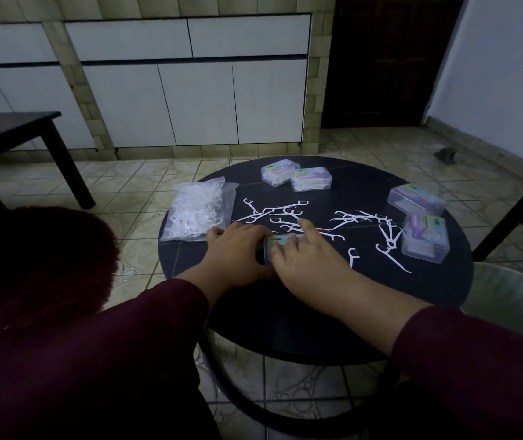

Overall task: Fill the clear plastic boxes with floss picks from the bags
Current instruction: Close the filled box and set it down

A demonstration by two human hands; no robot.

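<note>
round black table (333, 312) carries everything. largest item on it: clear bag (197, 212) of white floss picks at the left edge, long axis running away from the person; judged soft, light, slippery film, best taken by a free corner or the open mouth. two filled clear boxes (296, 177) sit side by side at the far edge; two more boxes (422, 222), seemingly empty but for their labels, stand at the right, near one another. boxes judged light, stiff, thin-walled plastic, likely to skid on the dark top, so hold by the short ends. the box in hand (277, 244) lies near the table centre between both hands, long axis roughly left to right, label side up. left hand (238, 249) curls round its left end; right hand (304, 255) rests over its right part, fingers bent on the top, index finger stretched toward the picks; whether the lid is open cannot be told. loose floss picks (288, 214) scatter beyond and to the right, pointing in all directions; each is light, thin, springy, best pinched at mid-handle.
</note>
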